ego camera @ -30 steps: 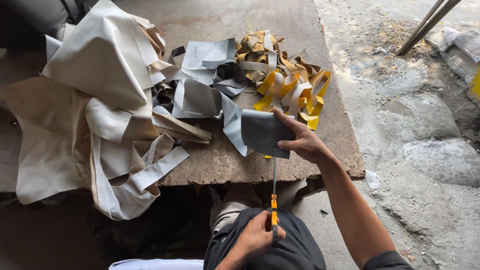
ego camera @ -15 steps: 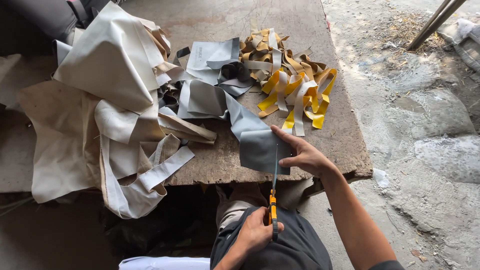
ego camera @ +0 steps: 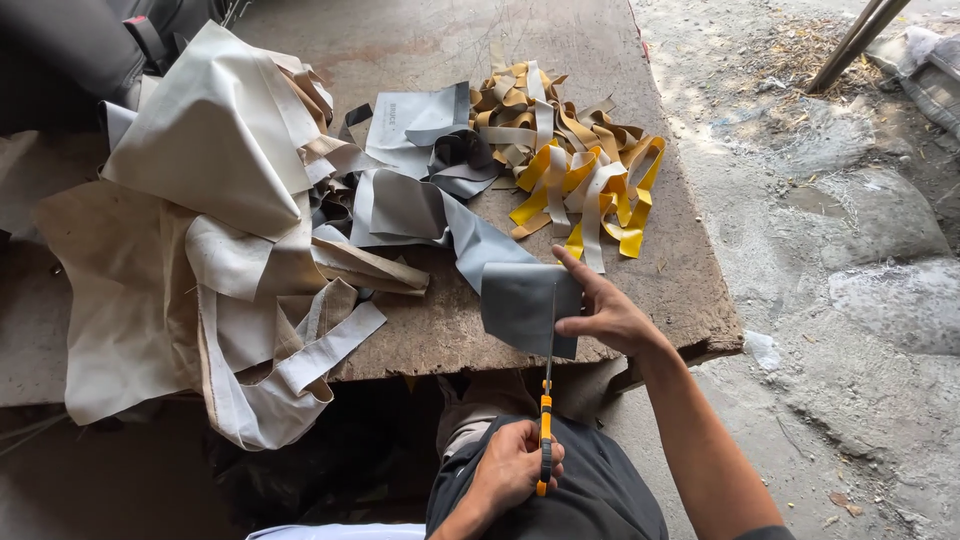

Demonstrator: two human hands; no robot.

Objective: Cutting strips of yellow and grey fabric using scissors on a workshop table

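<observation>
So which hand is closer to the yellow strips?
The right hand. It pins the grey sheet on the board, just below the yellow strips. The left hand is lower, over the lap, gripping the cutter.

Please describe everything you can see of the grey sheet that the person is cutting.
The grey sheet is a flat, roughly square flap of smooth, leather-like material, dull grey on the side that shows. It lies at the near edge of the wooden board and hangs slightly over it. A narrower grey band runs from its upper left corner back toward the heap of scraps. The right hand pinches its right edge, thumb on top. The long blade of the knife, held by the left hand, crosses it from below.
</observation>
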